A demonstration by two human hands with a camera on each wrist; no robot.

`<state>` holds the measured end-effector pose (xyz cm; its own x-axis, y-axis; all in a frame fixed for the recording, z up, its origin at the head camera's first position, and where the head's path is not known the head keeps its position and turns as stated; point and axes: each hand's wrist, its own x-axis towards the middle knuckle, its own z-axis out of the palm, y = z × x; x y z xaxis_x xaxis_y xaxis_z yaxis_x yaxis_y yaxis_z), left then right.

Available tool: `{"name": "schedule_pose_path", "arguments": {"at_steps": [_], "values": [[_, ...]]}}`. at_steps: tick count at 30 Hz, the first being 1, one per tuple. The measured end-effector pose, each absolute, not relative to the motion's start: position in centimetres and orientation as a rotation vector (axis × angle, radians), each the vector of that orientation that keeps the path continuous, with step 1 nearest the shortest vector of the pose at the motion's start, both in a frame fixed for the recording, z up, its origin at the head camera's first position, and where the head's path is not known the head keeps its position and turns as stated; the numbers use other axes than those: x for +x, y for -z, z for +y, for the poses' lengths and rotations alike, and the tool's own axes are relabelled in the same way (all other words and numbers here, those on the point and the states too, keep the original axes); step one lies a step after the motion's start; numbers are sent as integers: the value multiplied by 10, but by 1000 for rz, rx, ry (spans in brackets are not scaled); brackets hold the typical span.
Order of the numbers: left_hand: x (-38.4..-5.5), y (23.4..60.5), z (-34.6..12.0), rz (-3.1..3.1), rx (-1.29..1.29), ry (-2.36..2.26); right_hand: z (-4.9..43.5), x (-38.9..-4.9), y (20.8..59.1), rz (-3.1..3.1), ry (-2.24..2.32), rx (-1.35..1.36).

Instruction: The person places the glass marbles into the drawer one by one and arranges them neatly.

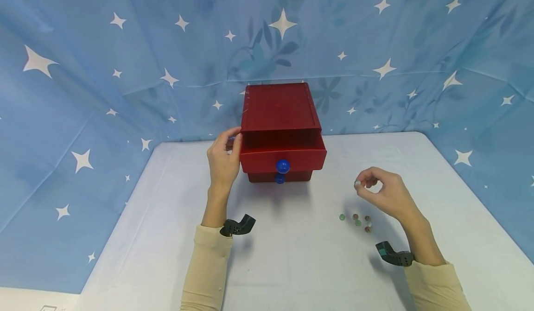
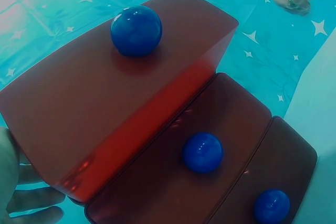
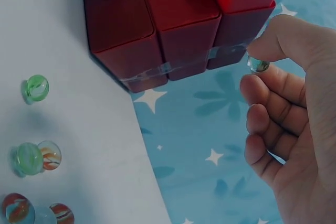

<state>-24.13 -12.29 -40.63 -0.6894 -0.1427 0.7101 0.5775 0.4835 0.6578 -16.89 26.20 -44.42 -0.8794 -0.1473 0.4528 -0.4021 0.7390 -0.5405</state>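
- My right hand (image 1: 389, 193) pinches a marble (image 3: 258, 65)
- Likely light, hard, slippery; best held across its middle
- My left hand (image 1: 223, 162), fingers loosely extended, touches the drawer (image 1: 258, 161)

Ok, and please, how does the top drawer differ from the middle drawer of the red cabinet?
The top drawer is pulled out, whereas the middle drawer is pushed in. In the head view, the inside of the top drawer is partly visible, while that of the middle drawer is hidden. There too, the top drawer sticks out above the middle drawer and covers part of its front. Both are red, each with one round blue knob.
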Motion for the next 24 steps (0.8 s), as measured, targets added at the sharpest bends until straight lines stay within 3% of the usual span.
{"name": "schedule_pose_path", "arguments": {"at_steps": [24], "values": [[-242, 406, -124, -1989, -368, 1263, 258, -166, 436, -2346, -938, 541]]}}
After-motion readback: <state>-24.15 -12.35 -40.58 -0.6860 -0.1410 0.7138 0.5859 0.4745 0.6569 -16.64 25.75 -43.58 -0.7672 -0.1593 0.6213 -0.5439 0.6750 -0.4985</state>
